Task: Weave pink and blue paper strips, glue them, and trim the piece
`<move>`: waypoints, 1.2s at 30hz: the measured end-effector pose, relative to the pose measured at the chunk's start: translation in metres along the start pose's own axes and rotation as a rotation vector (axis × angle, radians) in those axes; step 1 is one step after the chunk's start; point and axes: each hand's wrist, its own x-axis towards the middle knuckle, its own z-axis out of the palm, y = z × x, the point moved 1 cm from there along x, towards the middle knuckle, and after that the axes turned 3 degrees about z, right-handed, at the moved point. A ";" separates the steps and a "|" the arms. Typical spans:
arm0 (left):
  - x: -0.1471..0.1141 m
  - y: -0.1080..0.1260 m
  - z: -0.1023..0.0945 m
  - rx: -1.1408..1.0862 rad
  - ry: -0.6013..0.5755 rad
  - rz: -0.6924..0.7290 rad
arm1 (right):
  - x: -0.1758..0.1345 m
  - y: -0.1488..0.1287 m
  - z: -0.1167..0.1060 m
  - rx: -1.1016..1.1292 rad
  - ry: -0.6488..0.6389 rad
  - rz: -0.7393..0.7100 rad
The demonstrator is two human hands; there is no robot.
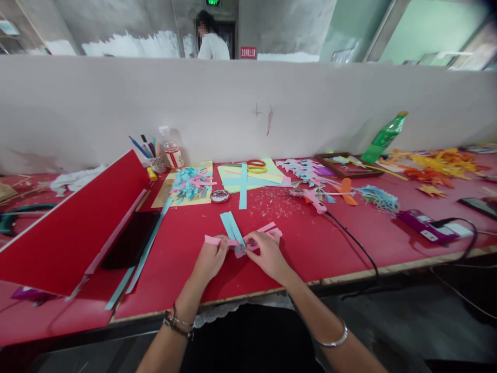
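Note:
Near the front of the red table, my left hand (pixel 213 257) is closed on a pink paper strip (pixel 212 240) that sticks out past its fingers. Blue paper strips (pixel 232 228) cross the pink ones between my hands and point away from me. My right hand (pixel 267 254) pinches where the strips meet, and the ends of more pink strips (pixel 272 228) show behind its fingers. How the strips are joined is hidden by my fingertips. Another blue strip (pixel 243 186) lies farther back, apart from both hands.
A pink glue gun (pixel 310 197) with a black cord lies right of centre. Scissors (pixel 256 166) rest on paper sheets at the back. At left stand a slanted red board (pixel 77 228) and a dark phone (pixel 134 241). A green bottle (pixel 384 139) leans at back right. A person (pixel 213 41) is beyond the partition.

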 end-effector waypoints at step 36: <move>-0.003 0.001 0.003 0.277 -0.196 0.186 | -0.002 0.000 0.003 -0.152 -0.038 -0.076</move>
